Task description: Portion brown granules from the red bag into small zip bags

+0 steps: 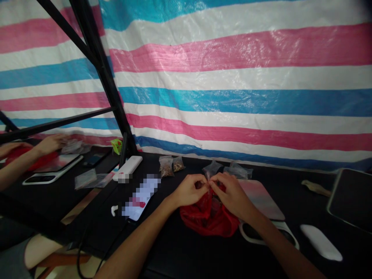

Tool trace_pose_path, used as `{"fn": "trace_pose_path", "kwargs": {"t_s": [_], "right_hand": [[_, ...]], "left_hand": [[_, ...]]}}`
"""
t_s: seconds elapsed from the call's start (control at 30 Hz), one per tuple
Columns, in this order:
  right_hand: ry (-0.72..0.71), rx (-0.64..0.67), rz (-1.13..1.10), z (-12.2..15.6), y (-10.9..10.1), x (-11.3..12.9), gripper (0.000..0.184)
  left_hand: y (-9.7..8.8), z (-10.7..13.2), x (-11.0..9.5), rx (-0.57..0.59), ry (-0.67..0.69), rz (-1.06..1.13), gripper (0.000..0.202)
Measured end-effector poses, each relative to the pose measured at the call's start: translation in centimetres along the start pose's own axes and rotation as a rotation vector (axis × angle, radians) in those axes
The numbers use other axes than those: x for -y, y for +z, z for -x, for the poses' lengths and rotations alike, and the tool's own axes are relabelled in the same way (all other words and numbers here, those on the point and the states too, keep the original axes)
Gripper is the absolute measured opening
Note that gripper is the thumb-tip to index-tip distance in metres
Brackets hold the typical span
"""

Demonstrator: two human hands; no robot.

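My left hand (190, 190) and my right hand (228, 190) meet with fingers pinched together over a red plastic bag (207, 223). Between the fingertips shows a bit of clear plastic bag (207, 175), gripped from both sides; my fingers cover most of it. The red bag lies crumpled and open on the black table, its contents too dark to make out. Just behind my hands are a flat clear zip bag (212, 167) and more clear bags (240, 170). A digital scale (263, 199) with a shiny pinkish plate sits partly beneath my right forearm.
Two small filled bags (167, 168) lie at the back, left of my hands. A lit phone (142, 199), a white power bank (128, 168) and an earbud (114, 210) are further left. At right are a white mouse-shaped object (321, 242) and a dark tray-like object (353, 199). A co-worker's hands (54, 143) work at far left.
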State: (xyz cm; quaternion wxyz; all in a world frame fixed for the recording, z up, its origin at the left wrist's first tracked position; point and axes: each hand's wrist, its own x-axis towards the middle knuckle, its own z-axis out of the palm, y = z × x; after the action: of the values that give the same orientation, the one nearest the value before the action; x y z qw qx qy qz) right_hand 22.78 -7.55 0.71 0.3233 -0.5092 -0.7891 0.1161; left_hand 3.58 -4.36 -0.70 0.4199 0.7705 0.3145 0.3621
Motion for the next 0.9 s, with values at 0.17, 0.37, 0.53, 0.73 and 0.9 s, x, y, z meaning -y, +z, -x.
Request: {"fn": "trace_pose_path", "kwargs": {"t_s": [0.17, 0.37, 0.53, 0.73, 0.9], "right_hand": [[-0.012, 0.007, -0.017, 0.0, -0.2, 0.2, 0.016], [-0.015, -0.021, -0.003, 0.0, 0.0, 0.2, 0.013], [-0.026, -0.071, 0.022, 0.0, 0.3, 0.0, 0.012], [-0.042, -0.082, 0.017, 0.0, 0.3, -0.2, 0.013], [-0.031, -0.074, -0.015, 0.1, 0.1, -0.2, 0.014]], "left_hand": [[0.0, 0.0, 0.0, 0.01, -0.014, 0.021, 0.02], [0.1, 0.1, -0.3, 0.002, 0.03, 0.052, 0.012], [0.2, 0.1, -0.4, 0.024, 0.021, 0.087, 0.013], [0.1, 0.0, 0.0, 0.02, 0.001, 0.078, 0.012], [-0.3, 0.3, -1.1, 0.062, 0.05, 0.081, 0.008]]}}
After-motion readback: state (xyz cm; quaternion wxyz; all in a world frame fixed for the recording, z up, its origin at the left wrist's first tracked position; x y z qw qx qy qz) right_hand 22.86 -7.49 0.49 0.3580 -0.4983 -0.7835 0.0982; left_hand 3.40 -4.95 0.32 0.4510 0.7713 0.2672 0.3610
